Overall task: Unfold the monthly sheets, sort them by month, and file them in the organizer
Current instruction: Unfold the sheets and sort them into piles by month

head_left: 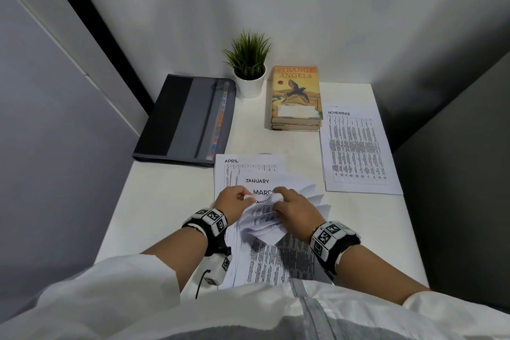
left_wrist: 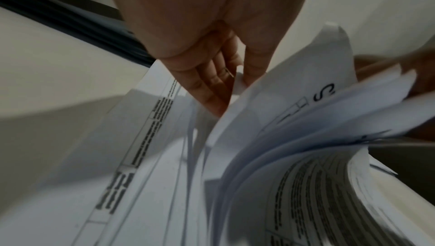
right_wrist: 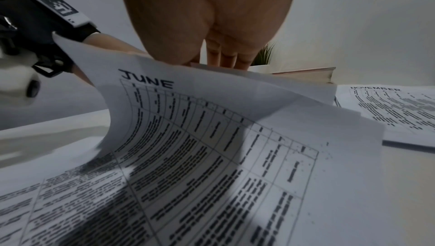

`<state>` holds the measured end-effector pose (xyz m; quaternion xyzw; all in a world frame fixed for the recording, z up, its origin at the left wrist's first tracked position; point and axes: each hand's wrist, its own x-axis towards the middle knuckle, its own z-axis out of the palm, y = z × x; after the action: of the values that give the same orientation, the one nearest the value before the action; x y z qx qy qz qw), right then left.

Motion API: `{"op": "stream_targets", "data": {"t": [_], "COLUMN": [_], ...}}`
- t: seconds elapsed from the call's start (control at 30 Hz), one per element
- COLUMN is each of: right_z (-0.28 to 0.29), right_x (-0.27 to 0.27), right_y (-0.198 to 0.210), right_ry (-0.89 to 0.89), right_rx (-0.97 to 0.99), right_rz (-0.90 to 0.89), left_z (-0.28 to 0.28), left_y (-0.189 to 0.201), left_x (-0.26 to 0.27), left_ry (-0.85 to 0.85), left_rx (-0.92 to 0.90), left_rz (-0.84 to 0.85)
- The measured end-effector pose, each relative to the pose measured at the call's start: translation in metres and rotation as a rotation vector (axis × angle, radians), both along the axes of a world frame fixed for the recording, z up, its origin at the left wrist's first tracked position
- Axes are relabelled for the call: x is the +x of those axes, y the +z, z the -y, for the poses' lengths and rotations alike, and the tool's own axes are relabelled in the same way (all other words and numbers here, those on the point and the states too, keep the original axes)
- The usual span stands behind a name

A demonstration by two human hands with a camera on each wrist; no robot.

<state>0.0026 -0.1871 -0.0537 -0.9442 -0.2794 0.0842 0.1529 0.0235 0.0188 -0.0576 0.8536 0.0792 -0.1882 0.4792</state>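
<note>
Left hand [head_left: 234, 199] pinches a folded sheet's edge at the top of the loose pile [head_left: 276, 218], while the right hand [head_left: 292, 208] presses spread fingers on the folds, likely steadying them so the crease can be pulled open. Largest first: the desk [head_left: 171, 201], then the zipped organizer [head_left: 182, 119] at ten o'clock, out of the way until filing. The November sheet [head_left: 356, 146] lies flat at two o'clock, probably set aside late in the order. The April sheet [head_left: 248, 163] sits under January, at the pile's twelve o'clock.
</note>
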Motion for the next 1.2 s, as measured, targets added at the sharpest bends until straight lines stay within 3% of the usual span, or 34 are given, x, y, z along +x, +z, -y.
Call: {"op": "stream_targets", "data": {"t": [0.17, 0.3, 0.43, 0.57, 0.77, 0.97, 1.2], "right_z": [0.0, 0.0, 0.0, -0.001, 0.001, 0.0, 0.0], "right_x": [0.002, 0.001, 0.0, -0.002, -0.004, -0.005, -0.011], "right_y": [-0.001, 0.002, 0.002, 0.008, 0.008, 0.002, 0.008], "right_ry": [0.031, 0.015, 0.024, 0.024, 0.006, -0.032, -0.039], "right_rx": [-0.043, -0.034, -0.048, 0.016, 0.049, 0.097, 0.138], "right_rz": [0.009, 0.027, 0.012, -0.069, -0.099, -0.075, 0.038], "left_z": [0.0, -0.001, 0.001, -0.002, -0.001, 0.003, 0.006], "left_y": [0.0, -0.002, -0.003, -0.001, -0.001, 0.001, 0.002], "left_x": [-0.001, 0.0, 0.002, 0.008, 0.009, 0.006, 0.002], "left_ry": [-0.063, -0.02, 0.116, 0.176, 0.062, 0.025, 0.113], "left_rx": [-0.07, -0.085, -0.025, -0.015, 0.085, -0.005, -0.092], "left_rz": [-0.01, 0.002, 0.122, 0.037, 0.073, 0.072, -0.01]}}
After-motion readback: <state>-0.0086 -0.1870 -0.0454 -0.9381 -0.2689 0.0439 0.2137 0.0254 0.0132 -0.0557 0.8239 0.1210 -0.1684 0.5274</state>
